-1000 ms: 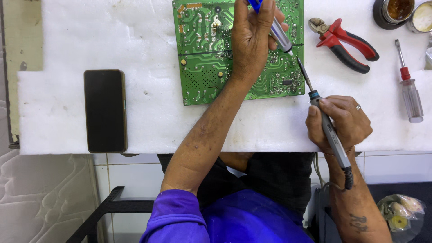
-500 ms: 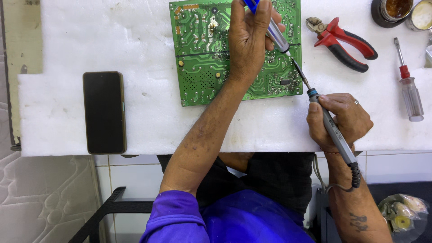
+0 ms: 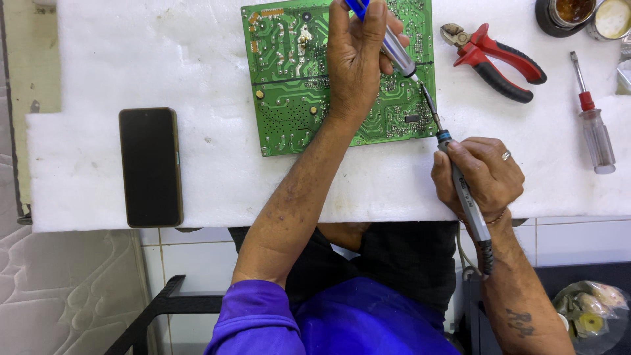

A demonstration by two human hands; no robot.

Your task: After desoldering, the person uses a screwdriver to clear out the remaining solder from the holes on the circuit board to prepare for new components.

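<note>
Head view
Left hand [image 3: 358,62]: clenched round a blue-and-silver desoldering pump [image 3: 394,49], resting over the green circuit board [image 3: 289,72] and hiding its middle.
Right hand [image 3: 480,174]: grasping a soldering iron [image 3: 463,187]; its tip reaches up-left onto the board's lower right edge, just below the pump's nozzle.
Circuit board: flat on the white padded worktop [image 3: 197,72], solder side up.
Right of the left hand: red-handled cutters [image 3: 499,59].
Above the right hand: a screwdriver [image 3: 591,125] and two open tins [image 3: 591,13], well apart from the board.
Far left of both hands: a dark phone [image 3: 150,167], face up.
</note>
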